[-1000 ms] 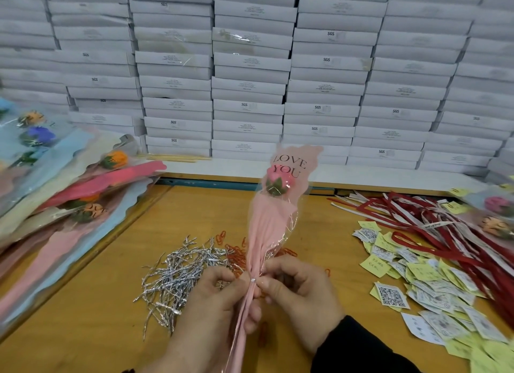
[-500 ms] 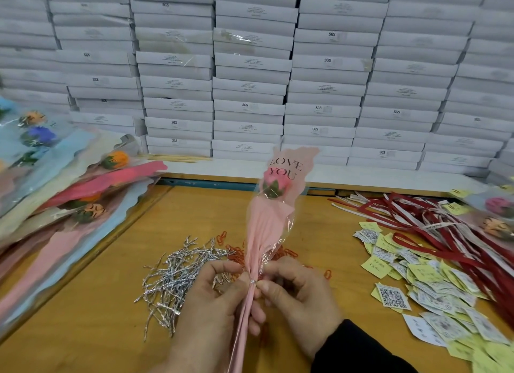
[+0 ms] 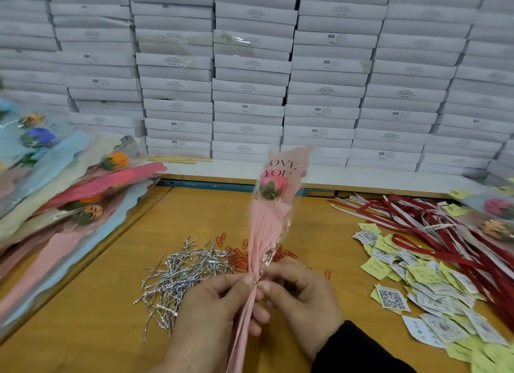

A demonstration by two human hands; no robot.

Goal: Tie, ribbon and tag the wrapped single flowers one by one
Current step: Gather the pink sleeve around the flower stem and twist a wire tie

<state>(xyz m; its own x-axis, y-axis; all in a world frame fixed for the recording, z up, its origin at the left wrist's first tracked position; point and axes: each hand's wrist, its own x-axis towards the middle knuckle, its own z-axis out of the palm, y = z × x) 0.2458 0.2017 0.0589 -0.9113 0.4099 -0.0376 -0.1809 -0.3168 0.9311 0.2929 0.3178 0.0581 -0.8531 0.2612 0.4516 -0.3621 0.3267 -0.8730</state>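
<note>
Boxes (image 3: 250,88), white, stacked behind the desk (image 3: 111,331); too many to count. Wrapped flowers (image 3: 69,194) heaped at left, at least five heads visible. One pink flower (image 3: 271,205) stands upright at centre, pinched at its gathered neck by left hand (image 3: 211,317) and right hand (image 3: 303,297); fingers (image 3: 244,282) grasp a silver tie there. Step judged: tying. Next: a ribbon (image 3: 445,247), then one tag (image 3: 392,297). Spare ties (image 3: 180,275) uncountable.
</note>
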